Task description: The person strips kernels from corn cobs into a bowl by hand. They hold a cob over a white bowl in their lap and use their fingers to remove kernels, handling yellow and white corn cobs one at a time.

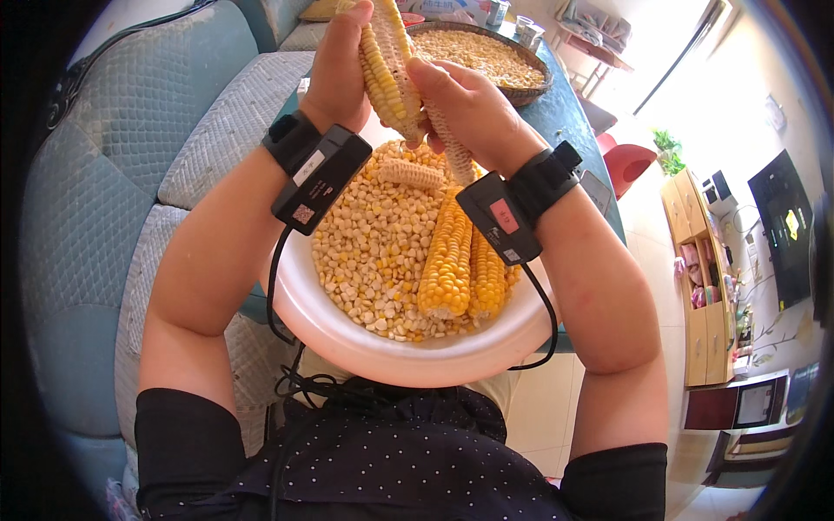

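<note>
My left hand (339,71) grips a partly shelled ear of corn (388,78), with rows of pale kernels left beside bare cob. Against its side my right hand (466,107) holds a bare corncob (449,140), pointing down towards the basin. Both hands are above the far part of a white plastic basin (391,361). Loose corn kernels (371,260) fill much of it. On them lie a short bare cob piece (410,174) and two full yellow ears, a nearer one (446,260) and another (485,280) partly under my right wrist device.
Behind my hands, a round woven tray (531,96) of kernels stands on a blue-covered table (567,130). A phone (596,192) lies by my right wrist. Cables hang from the black wrist devices (322,179). A quilted sofa (156,104) is to the left, a red stool (629,166) to the right.
</note>
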### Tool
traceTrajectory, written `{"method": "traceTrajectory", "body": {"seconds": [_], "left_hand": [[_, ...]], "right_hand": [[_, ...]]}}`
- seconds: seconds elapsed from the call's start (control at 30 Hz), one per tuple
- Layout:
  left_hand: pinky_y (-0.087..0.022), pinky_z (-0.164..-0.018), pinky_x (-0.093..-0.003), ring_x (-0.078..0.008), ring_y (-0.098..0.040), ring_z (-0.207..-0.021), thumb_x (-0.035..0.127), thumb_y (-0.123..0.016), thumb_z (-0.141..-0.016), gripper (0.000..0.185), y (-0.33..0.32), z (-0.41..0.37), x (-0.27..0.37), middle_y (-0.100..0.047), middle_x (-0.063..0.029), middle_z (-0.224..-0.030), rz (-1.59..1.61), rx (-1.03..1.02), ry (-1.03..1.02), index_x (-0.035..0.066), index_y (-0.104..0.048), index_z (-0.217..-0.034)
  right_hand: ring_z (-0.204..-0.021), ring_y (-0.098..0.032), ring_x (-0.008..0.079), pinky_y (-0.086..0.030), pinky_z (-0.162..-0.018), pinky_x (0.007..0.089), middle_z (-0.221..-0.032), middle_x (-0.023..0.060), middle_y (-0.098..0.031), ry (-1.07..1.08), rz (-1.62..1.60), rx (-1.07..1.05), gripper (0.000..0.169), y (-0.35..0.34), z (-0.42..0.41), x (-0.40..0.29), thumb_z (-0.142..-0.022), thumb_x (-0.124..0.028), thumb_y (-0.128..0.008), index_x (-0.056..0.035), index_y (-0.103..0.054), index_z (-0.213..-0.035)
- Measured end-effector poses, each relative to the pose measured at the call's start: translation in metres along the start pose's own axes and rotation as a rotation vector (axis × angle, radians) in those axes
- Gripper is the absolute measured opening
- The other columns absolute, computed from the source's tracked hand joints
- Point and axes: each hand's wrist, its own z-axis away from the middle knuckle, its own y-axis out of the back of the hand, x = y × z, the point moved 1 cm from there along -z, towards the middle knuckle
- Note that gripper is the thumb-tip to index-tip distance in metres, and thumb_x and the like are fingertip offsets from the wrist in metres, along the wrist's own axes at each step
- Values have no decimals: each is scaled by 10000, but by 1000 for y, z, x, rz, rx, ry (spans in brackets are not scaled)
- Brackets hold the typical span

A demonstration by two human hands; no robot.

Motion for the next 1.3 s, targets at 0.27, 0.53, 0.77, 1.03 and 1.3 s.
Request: {"method": "traceTrajectory", "body": {"seconds": [0.27, 0.53, 0.77, 1.03, 1.3], "left_hand": [[-482, -702, -267, -156, -582, -780, 478, -469, -837, 443, 0, 1, 2, -582, -89, -833, -196, 48, -53, 70, -493, -1008], [-477, -753, -286, -160, -581, -820, 474, -416, -891, 465, 7, -1, -11, -581, -86, -866, -207, 15, 41, 68, -453, -1115], [-462, -807, -299, -141, -554, -900, 431, -466, -895, 458, 1, 2, -15, -537, -59, -995, -349, -19, 83, 52, -441, -1153], [-468, -768, -278, -116, -546, -887, 452, -485, -888, 500, -9, 8, -20, -534, -42, -987, -596, -234, 33, 69, -408, -1200], [-481, -686, -266, -116, -547, -832, 425, -455, -910, 489, -19, 19, -16, -526, -57, -1000, -495, -383, 193, 92, -325, -1244]], "right_hand": [[-588, -586, 82, -427, -458, 194, -758, 62, -631, -50, 152, 12, 281, 14, -2, 2, -832, -279, -622, -47, -557, -976], [-835, -620, 144, -490, -703, 254, -943, 87, -646, 40, 136, 162, 294, 29, -6, 18, -860, -259, -564, -8, -590, -1012], [-845, -575, 157, -434, -791, 302, -896, 87, -633, 177, -35, 397, 329, 38, -7, 19, -847, -305, -564, 9, -589, -942], [-891, -594, 166, -474, -792, 294, -940, 114, -624, 413, -396, 499, 269, 42, -6, 12, -839, -231, -618, -3, -519, -941], [-882, -582, 170, -480, -803, 304, -960, 103, -607, 367, -693, 353, 135, 30, -10, 13, -855, -85, -532, -25, -496, -971]]}}
